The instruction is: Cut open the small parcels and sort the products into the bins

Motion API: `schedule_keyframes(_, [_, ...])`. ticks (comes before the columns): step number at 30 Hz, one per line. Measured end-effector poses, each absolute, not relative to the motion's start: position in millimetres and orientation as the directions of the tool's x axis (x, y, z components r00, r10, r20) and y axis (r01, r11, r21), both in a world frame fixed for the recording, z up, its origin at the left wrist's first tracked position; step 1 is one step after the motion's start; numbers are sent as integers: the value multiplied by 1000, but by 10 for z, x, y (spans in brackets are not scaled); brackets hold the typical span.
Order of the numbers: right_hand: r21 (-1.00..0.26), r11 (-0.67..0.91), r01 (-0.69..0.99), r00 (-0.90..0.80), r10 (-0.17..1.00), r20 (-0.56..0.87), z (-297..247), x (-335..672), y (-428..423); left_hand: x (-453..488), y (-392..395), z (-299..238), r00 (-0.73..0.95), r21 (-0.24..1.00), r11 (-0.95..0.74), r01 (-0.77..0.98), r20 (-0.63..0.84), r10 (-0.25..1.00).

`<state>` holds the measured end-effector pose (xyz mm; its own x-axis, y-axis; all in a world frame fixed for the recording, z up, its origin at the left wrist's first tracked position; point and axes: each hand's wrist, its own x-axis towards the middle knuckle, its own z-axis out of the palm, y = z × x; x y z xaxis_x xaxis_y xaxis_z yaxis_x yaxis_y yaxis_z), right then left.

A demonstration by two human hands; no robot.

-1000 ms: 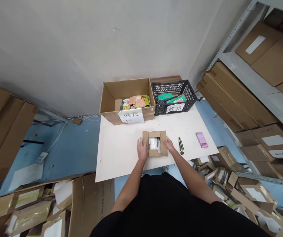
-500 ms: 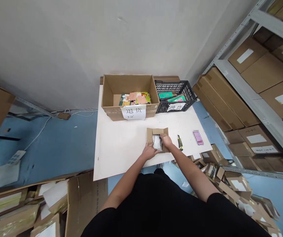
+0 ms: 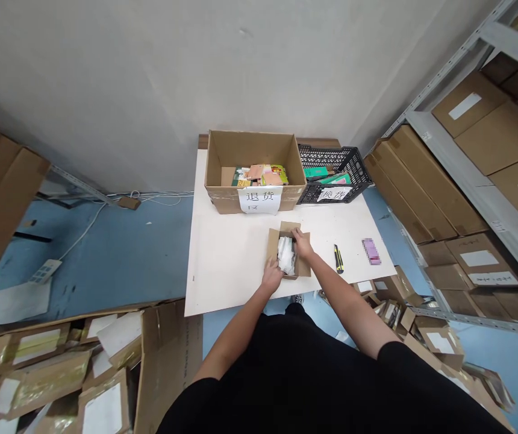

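Note:
A small cardboard box [image 3: 288,227] stands on the white table [image 3: 227,256] with its flaps spread. Inside it lies a crumpled white plastic-wrapped packet [image 3: 286,255]. My left hand [image 3: 271,276] grips the box at its near left edge, fingertips beside the packet. At the far right side, my right hand [image 3: 303,244] is closed around the box's wall, with some fingers hidden inside. To the right lies a black and yellow utility knife [image 3: 338,258].
A large cardboard box [image 3: 223,200] with small packages stands at the back beside a black plastic crate [image 3: 312,196]. A blurred pink item [image 3: 371,251] lies at the table's right. Shelves of cartons [image 3: 480,265] rise at right; opened boxes [image 3: 109,416] fill the lower left.
The small box has turned slightly and its flaps stand wider apart, showing more of the white packet. My right hand has moved up a little along its side. The whole view has shifted.

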<state>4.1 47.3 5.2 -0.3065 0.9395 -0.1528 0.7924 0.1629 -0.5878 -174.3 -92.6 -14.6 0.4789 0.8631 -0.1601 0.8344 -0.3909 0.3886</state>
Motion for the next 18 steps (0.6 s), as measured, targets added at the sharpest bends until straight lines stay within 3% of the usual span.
schedule_keyframes(2, [-588,211,781,-353,926,-137,6,-174,324,-1874,-1039,-168,436,402,-343,849,-165,885])
schedule_keyframes(6, [-522,341,782,-528,807,-264,-142,-525,-37,-2144,-1261,-216,370,438,-268,858,-165,914])
schedule_keyframes(9, [-459,461,760,-616,736,-280,-244,-611,-255,-2277,-1348,-235,359,447,-250,859,-176,917])
schedule_keyframes(18, [-343,519,783,-617,722,-314,-354,-659,-416,-2241,-1357,-234,363,449,-268,853,-138,922])
